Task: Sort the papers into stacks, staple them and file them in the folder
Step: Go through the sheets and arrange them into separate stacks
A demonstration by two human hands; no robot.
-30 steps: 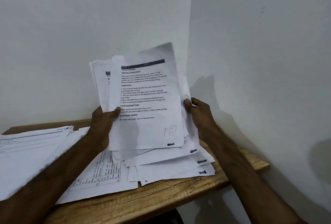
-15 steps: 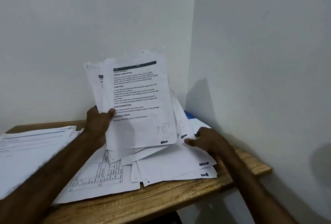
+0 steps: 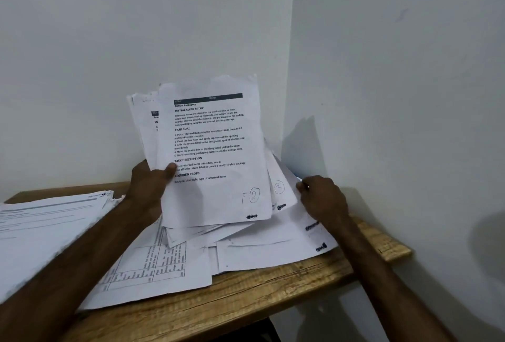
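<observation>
Pinched in the left hand (image 3: 149, 186), the sheaf of papers (image 3: 213, 155) was held upright at twelve o'clock, likely so its front page could be read for sorting. At three o'clock the right hand (image 3: 323, 199) was curled by the sheet marked 3 (image 3: 278, 191); whether anything was gripped could not be told.

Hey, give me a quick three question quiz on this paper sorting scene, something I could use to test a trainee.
1. True or false: the left hand holds the sheaf of papers upright over the wooden table.
2. Multiple choice: which circled number is handwritten on the front sheet? A: 2. B: 5. C: 7.
3. Fill in: the bold title at the top of the front sheet reads "Return ____".

Key: 1 true; 2 A; 3 Packaging.
</observation>
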